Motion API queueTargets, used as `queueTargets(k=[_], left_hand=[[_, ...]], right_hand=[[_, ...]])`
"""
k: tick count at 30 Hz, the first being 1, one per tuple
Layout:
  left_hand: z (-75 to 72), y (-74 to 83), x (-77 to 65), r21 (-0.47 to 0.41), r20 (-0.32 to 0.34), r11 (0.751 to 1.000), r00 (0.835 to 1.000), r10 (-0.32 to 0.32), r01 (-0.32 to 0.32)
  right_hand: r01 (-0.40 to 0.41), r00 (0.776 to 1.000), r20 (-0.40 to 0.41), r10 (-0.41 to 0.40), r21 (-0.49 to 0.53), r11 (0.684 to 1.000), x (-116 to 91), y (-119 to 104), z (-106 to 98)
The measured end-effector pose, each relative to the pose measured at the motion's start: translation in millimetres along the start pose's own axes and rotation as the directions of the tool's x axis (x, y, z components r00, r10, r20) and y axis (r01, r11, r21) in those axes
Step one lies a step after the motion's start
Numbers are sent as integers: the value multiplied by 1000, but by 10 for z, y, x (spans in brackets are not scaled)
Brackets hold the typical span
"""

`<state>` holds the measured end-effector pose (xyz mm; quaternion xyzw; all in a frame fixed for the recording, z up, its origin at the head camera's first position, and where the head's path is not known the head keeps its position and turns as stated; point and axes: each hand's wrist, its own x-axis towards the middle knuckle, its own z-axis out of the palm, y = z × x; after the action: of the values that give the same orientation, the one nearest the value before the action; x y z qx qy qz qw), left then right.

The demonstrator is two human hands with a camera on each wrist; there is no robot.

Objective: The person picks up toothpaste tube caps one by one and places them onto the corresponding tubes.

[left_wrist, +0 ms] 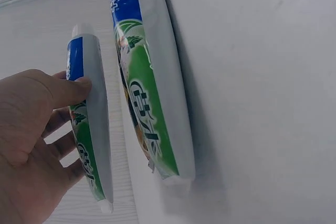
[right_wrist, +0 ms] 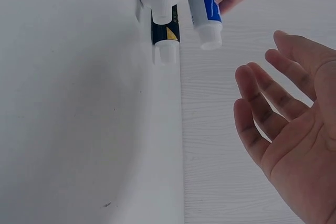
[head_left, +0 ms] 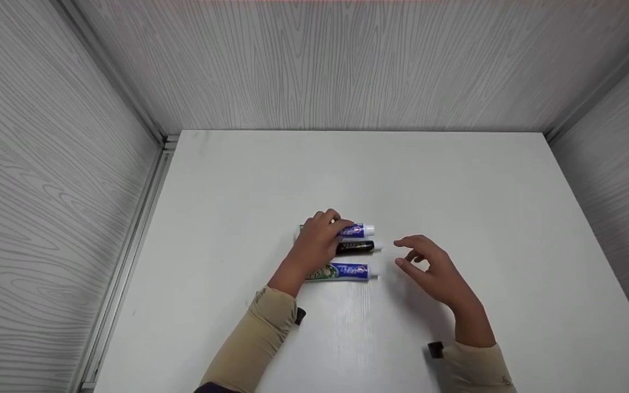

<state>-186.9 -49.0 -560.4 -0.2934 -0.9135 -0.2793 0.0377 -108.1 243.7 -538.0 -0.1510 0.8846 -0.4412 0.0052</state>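
Three toothpaste tubes are lined up with their white caps toward the right. My left hand (head_left: 314, 240) grips the farthest one, a blue and green toothpaste tube (left_wrist: 97, 114), thumb on one side and fingers on the other. Just nearer to me is a black toothpaste tube (head_left: 355, 248), partly hidden beneath the left hand. Closest to me lies a second blue and green toothpaste tube (head_left: 350, 271), its left end overlapped by the wrist. To the right of the caps, my right hand (head_left: 434, 270) hovers with fingers loosely bent and nothing in them.
A white table (head_left: 227, 185) lies under the tubes. Grey wood-grain panels stand behind it (head_left: 314, 65) and at both sides. Each sleeve cuff has a small dark wrist device (head_left: 435, 350) beside it.
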Motion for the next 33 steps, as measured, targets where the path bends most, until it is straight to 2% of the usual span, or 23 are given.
queueTargets(k=[7,16,26,33], left_hand=[[37,-57,22,20,-8,1000,1000,9,-9],[93,-130,38,54,16,998,1000,-13,12],[147,-167,25,52,20,999,1000,-19,18],[173,-180,37,51,20,998,999,-26,25]], right_hand=[[3,1000,13,-3,12,1000,-16,23,5],[29,999,17,-29,11,1000,-19,42,6],[8,1000,21,-8,2,1000,-33,32,20],[55,998,7,-55,9,998,-37,64,15]])
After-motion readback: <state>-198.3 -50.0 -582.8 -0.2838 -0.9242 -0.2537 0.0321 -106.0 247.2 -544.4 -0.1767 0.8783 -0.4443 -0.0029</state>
